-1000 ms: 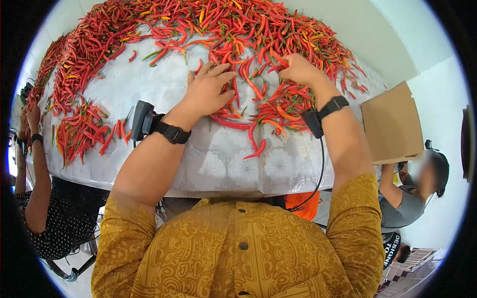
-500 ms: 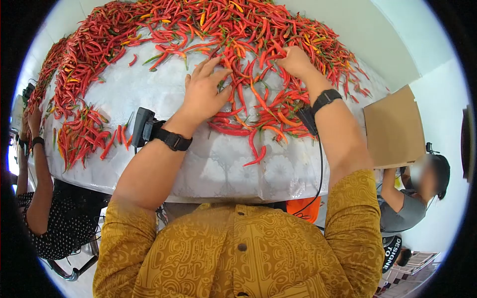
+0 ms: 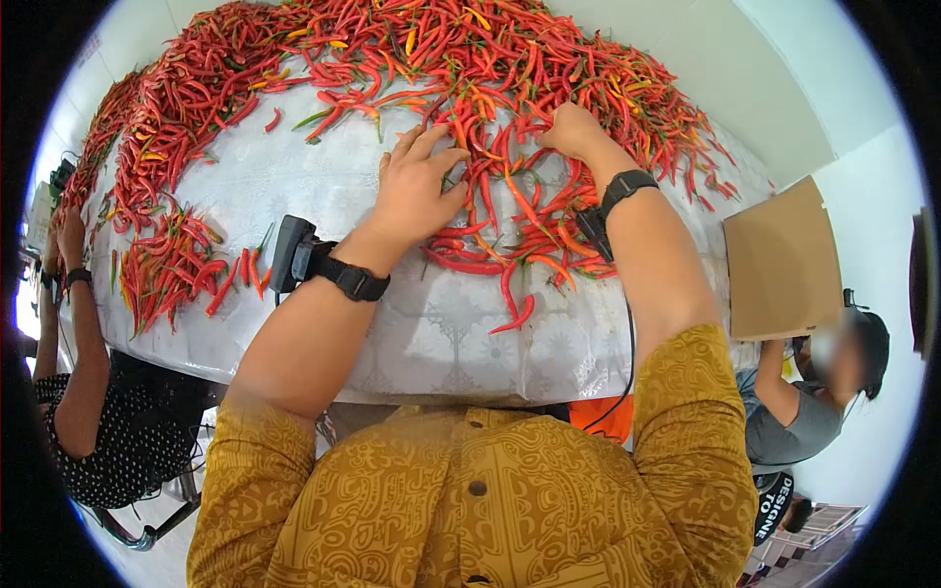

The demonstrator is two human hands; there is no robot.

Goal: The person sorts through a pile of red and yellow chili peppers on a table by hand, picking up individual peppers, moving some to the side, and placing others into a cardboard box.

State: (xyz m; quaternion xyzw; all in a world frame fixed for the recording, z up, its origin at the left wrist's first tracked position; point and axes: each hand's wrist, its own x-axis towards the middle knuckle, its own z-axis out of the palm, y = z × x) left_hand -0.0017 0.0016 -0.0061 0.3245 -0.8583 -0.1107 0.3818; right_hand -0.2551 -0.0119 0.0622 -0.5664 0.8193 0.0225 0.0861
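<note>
A wide heap of red chillies (image 3: 510, 59), with some orange and yellow ones, arcs across the far side of a table under a white patterned cloth (image 3: 323, 186). My left hand (image 3: 419, 186) lies flat with fingers spread on the cloth, its fingertips against a smaller pile of chillies (image 3: 520, 225) close to me. My right hand (image 3: 570, 127) reaches into the heap's near edge with fingers curled among the chillies; whether it grips one is hidden. Both wrists carry black bands with small devices.
A separate small chilli pile (image 3: 176, 265) lies at the left. Another person's arm (image 3: 74, 323) rests at the table's left edge. At the right, a cardboard box (image 3: 779, 260) stands beside a seated person (image 3: 833, 382). The table's front edge runs just before my chest.
Both hands have slid slightly farther up the table toward the heap. The right hand's fingers have dug deeper among the chillies.
</note>
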